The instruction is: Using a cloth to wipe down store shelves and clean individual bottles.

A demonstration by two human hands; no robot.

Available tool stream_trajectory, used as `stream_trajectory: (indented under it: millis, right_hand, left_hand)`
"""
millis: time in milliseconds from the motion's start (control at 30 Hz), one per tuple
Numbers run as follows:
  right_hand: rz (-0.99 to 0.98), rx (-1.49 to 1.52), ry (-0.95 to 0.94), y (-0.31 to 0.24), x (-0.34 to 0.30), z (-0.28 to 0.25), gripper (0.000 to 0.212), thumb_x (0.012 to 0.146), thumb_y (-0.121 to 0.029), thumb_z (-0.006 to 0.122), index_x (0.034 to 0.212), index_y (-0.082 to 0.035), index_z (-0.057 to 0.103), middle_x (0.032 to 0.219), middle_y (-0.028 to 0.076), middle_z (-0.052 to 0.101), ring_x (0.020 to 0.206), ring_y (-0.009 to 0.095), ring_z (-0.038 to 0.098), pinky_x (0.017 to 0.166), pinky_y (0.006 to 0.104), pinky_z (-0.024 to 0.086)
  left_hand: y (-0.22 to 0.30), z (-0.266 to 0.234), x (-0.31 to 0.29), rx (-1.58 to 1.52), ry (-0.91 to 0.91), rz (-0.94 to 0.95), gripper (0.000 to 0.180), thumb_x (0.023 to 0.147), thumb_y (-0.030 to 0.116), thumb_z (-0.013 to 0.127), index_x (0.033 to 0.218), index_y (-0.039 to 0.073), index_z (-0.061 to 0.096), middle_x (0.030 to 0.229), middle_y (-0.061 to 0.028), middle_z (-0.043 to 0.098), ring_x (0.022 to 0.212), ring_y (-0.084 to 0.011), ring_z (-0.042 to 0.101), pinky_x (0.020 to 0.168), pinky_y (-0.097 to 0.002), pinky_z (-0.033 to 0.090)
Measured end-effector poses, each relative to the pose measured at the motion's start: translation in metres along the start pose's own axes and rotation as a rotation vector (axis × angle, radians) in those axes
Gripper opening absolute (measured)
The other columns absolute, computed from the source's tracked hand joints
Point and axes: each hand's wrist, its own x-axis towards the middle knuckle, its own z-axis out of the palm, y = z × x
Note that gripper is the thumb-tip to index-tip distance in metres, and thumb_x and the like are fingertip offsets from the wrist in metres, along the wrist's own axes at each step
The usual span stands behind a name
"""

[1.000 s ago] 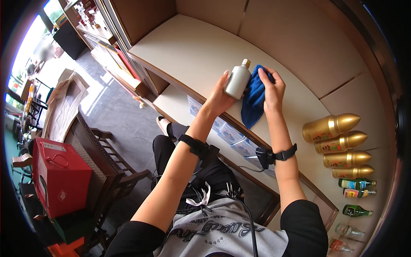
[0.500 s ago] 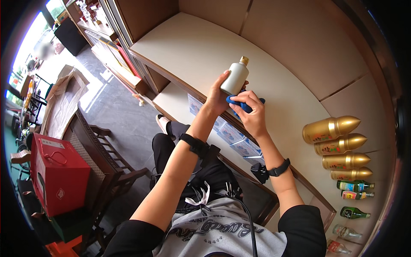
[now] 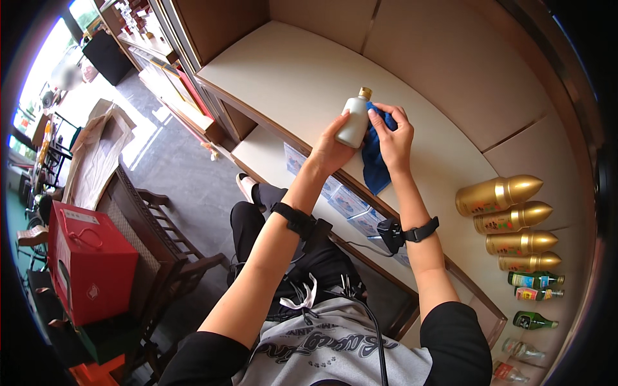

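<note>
A white bottle with a gold cap is held tilted above the pale shelf, its top leaning to the right. Around its lower left side wraps my left hand, thumb along the front. My right hand pinches a dark blue cloth against the bottle's right side, near the shoulder. The cloth's loose end hangs down below the fingers. Part of the left fingers is hidden behind the bottle.
On the right of the shelf stand several gold bullet-shaped bottles and several small glass bottles. Blue-and-white boxes sit on the lower shelf. To the left, a red gift box rests by a dark wooden chair.
My right hand has moved up from the bottle's base to its right shoulder with the cloth. The cloth, bunched before, now hangs open. The bottle stands a little more upright.
</note>
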Motion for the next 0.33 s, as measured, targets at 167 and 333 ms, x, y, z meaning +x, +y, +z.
stream_trajectory:
  millis: [167,333]
  right_hand:
    - [-0.218,-0.116,-0.099,-0.012,-0.029,0.005,0.014,0.077,-0.007,0.069,0.091,-0.005,0.066,0.089,0.007,0.058,0.084,0.021,0.056,0.076,0.0296,0.045]
    - [-0.314,-0.141,-0.261,-0.017,-0.044,-0.006,0.015,0.075,-0.005,0.069,0.089,-0.009,0.066,0.09,0.007,0.057,0.086,0.025,0.055,0.078,0.0355,0.046]
  left_hand:
    - [0.005,0.013,-0.004,-0.08,0.034,0.009,0.049,0.086,0.04,0.055,0.119,0.004,0.046,0.104,-0.0121,0.056,0.101,-0.0229,0.054,0.092,-0.0397,0.042]
    - [0.004,-0.003,0.001,0.005,-0.09,0.006,0.057,0.085,0.045,0.054,0.121,0.001,0.045,0.108,-0.0167,0.056,0.099,-0.0262,0.055,0.09,-0.0404,0.044]
